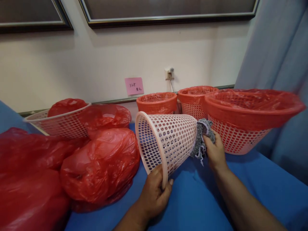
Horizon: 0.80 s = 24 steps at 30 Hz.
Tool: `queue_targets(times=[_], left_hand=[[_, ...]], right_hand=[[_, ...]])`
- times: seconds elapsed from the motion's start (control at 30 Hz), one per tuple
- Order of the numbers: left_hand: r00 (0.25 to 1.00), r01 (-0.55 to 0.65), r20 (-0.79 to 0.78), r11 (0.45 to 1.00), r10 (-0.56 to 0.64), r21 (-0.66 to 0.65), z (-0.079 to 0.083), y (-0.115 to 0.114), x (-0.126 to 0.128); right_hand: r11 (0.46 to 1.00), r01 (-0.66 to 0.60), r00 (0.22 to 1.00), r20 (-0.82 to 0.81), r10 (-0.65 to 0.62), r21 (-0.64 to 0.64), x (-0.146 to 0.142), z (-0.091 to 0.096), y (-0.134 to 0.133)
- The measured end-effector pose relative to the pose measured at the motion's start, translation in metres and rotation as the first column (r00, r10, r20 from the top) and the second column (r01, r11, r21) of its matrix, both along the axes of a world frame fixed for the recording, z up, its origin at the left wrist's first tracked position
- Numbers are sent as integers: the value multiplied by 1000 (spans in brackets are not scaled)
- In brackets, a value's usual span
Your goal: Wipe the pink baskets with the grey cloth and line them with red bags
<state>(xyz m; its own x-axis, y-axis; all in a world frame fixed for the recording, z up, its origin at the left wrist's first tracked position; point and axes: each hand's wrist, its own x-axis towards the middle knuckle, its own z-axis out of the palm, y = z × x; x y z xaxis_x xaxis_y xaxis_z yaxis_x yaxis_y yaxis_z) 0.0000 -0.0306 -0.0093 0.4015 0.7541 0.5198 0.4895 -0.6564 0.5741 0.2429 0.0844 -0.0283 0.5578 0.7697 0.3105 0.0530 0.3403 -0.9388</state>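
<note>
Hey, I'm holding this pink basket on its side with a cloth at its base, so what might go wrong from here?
The cloth's frayed strands might snag in the basket's mesh holes.
The left hand grips just the rim, so the basket could twist if the right hand presses hard.
The rim sits close to the red plastic bag and might scuff it.

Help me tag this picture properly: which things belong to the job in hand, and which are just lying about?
In hand:
- pink basket, tipped sideways, its rim in the left hand
- grey cloth, held by the right hand at the basket's base

Apparently just about:
- three red-lined baskets
- left-side basket
- red bags
- pink note
</note>
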Motion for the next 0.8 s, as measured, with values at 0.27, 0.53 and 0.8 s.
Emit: queue_targets(times=[0.27,0.53,0.8], left_hand=[[992,10,-125,995,-23,-104,0,8,8],[985,-15,168,986,43,-166,0,5,6],[967,-19,248,989,54,-144,5,3,-1]], right_hand=[[858,-356,843,523,124,370,-30,9,-57],[616,-632,651,753,94,470,-35,18,-80],[794,-369,767,640,-33,483,-34,8,-58]])
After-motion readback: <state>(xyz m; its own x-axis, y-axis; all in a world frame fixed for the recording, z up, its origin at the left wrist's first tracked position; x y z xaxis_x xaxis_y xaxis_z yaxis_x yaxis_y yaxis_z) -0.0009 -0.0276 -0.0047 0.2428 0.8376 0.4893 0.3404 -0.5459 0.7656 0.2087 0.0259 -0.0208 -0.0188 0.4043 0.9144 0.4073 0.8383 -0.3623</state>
